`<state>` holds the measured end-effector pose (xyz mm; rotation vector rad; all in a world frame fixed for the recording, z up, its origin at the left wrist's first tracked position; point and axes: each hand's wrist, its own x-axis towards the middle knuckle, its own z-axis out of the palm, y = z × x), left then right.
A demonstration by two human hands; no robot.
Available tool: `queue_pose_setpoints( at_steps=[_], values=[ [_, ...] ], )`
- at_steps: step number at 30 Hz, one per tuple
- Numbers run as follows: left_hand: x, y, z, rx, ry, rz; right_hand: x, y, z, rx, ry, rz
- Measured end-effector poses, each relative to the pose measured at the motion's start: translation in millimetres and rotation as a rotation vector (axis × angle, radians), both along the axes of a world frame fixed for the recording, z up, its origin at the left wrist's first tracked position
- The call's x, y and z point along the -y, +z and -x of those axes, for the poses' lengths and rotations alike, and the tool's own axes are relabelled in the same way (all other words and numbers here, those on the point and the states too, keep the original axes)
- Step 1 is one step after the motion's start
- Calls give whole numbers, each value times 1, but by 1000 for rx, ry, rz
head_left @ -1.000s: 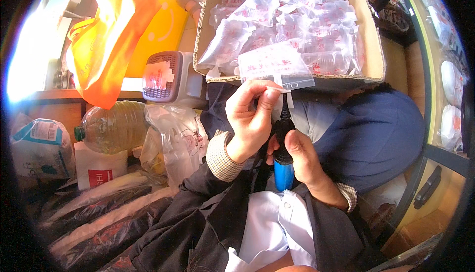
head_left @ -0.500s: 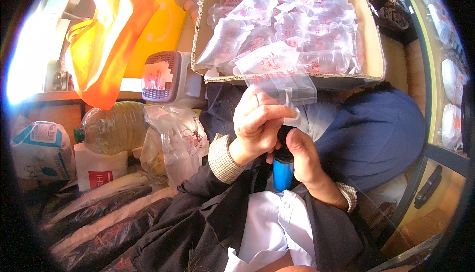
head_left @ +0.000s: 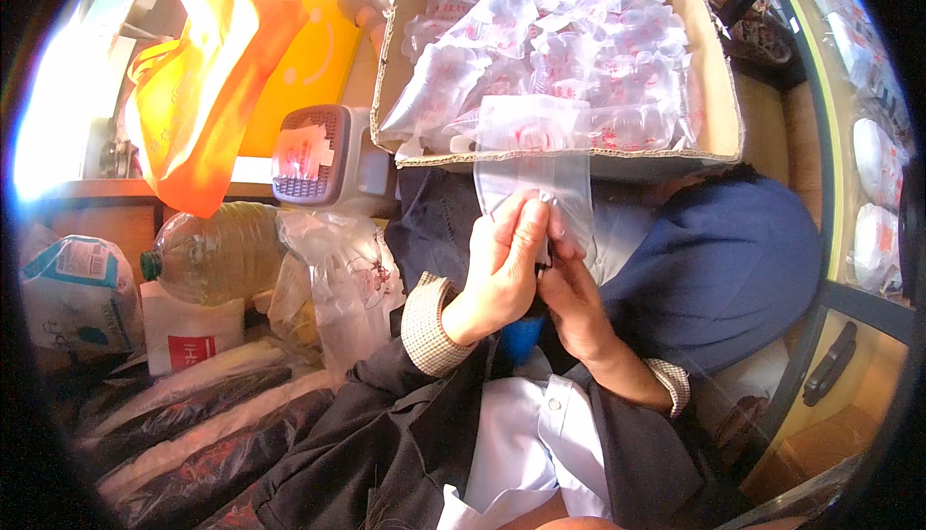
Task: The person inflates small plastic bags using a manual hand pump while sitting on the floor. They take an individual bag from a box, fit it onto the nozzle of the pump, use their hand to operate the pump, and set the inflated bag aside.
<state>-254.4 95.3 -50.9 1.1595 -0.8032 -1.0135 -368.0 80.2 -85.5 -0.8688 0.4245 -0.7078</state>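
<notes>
So I'm watching through the head cam, and the two hands are close together mid-view. The left hand (head_left: 497, 274) is pinching the near end of a clear bag (head_left: 533, 144) between thumb and fingers. The right hand (head_left: 579, 313) is just beside it, fingers curled up near the same end; honestly can't tell how firmly it's gripping, or what, since the fingers hide it. The bag has red print and points out at 12 o'clock from the hands, looking pretty flat, and from my angle it overlaps the near edge of a cardboard box (head_left: 666, 155). Peeking out at 6 o'clock below the hands is a blue tube (head_left: 522, 339), upper part hidden.

That box sits at 12 o'clock too, piled with clear plastic packs (head_left: 569, 57), also red-printed. A bent knee (head_left: 728, 260) in navy trousers is at 3. Over at 9 there's a crumpled plastic bag (head_left: 338, 265), then a big bottle (head_left: 222, 250) with a green cap lying on its side. A grey container (head_left: 338, 159) and an orange bag (head_left: 217, 77) are both around 10, the orange one farther out.
</notes>
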Motion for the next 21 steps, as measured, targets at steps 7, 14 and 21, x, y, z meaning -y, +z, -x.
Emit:
queue_pose_setpoints(
  at_steps=[7,14,21],
  values=[
    [-18,7,1,-135,-459,-92,33,39,33,-182,-4,-349],
    [-10,-5,13,323,-335,24,63,63,43,239,-717,223],
    [10,30,-24,-330,335,123,6,15,-15,-197,-2,311]
  ],
)
